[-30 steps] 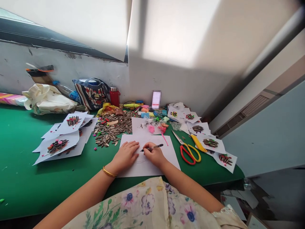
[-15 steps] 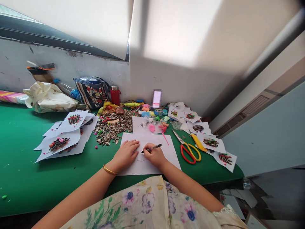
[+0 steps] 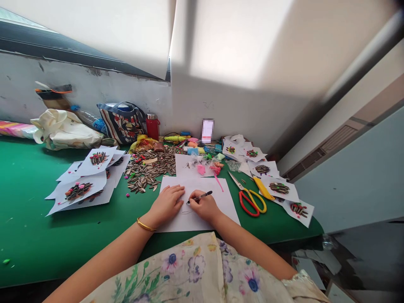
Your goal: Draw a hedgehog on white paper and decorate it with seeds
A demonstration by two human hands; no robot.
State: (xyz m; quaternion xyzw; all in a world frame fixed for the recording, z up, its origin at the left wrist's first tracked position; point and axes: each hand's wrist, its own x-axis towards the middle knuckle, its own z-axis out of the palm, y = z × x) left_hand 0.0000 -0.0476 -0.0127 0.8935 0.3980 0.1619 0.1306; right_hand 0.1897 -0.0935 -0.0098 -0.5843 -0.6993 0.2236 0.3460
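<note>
Pen [image 3: 205, 195] has crept a bit toward the wearer since a second ago, back end swung left, and more line shows on the sheet [image 3: 221, 219]. Right hand [image 3: 204, 206] is pinching the pen, tip low near the middle of the sheet; left hand [image 3: 168, 203] lies flat and open on the left side. I'd call this step outlining, and the next stroke just wants a steady pen and pinned paper. Room-wise, scissors [image 3: 242, 190] sit just off the sheet's right edge, seeds [image 3: 160, 162] crowd the far left, clay scrap paper [image 3: 181, 168] the far edge. Bare table [image 3: 63, 244] leftward is roomiest.
</note>
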